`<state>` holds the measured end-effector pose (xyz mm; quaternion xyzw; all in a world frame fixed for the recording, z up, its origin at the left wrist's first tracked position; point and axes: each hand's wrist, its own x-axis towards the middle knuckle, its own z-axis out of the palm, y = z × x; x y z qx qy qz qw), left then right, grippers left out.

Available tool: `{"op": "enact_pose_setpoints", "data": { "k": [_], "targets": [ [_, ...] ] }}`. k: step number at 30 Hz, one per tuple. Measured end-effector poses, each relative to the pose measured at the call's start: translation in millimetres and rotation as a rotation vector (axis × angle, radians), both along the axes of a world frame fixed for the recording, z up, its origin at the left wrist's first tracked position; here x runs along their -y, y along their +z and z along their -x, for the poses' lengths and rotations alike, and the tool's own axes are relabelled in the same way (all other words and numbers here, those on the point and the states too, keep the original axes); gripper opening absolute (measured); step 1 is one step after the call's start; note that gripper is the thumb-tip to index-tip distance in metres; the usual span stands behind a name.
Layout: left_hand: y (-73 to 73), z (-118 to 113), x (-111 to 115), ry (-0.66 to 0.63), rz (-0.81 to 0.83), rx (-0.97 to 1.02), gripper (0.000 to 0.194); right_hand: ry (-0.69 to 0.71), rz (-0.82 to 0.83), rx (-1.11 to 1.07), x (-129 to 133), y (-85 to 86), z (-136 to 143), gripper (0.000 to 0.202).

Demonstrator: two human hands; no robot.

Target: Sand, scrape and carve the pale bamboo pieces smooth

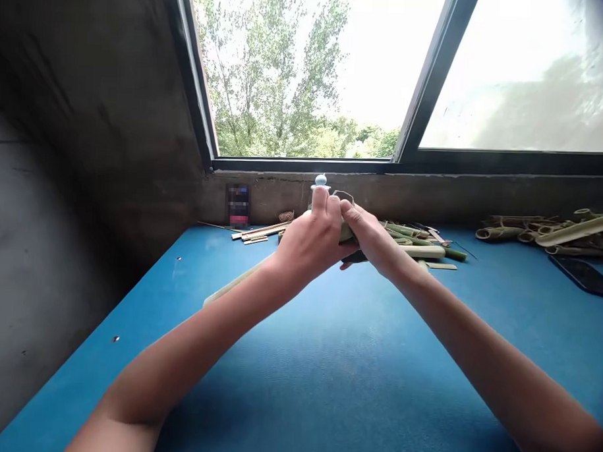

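Observation:
My left hand (312,231) and my right hand (371,234) meet above the far middle of the table, fingers closed and touching. Between them shows part of a green piece of bamboo (347,231), mostly covered by my fingers. A thin strand (345,193) arches up just above the fingertips. Something dark (356,257) shows below my hands; its kind is unclear. Behind my left hand stands a pale blue, round-topped object (321,180), its lower part hidden. One long pale bamboo strip (237,283) lies partly under my left forearm.
Cut bamboo pieces (422,251) lie right of my hands, and flat strips (256,232) lie left. More bamboo tubes (502,233) and a black phone (584,274) are at the far right. Another phone (239,205) leans against the wall below the window. The table (297,358) is blue.

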<state>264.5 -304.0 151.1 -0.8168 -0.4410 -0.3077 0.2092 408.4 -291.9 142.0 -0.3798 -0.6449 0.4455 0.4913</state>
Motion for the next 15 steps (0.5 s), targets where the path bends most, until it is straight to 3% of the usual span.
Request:
{"op": "enact_pose_setpoints", "data": {
  "k": [4,7,11,15],
  "targets": [
    [-11.6,-3.7,-7.2,-0.042,-0.011,0.028,0.055,-0.027,-0.121,0.111,0.0,-2.4,0.0,0.048],
    [-18.0,-4.7,-9.7,0.033,0.036,0.057,0.058,-0.113,-0.153,0.060,-10.3,0.0,-11.1,0.042],
    [-16.3,5.1,-16.8,0.183,-0.039,-0.113,0.049,-0.479,-0.059,-0.220,-35.2,14.5,-61.4,0.021],
    [-15.4,20.3,-29.8,0.234,-0.119,-0.231,0.040,-0.627,-0.051,-0.272,-50.5,26.3,-121.7,0.013]
  ]
}}
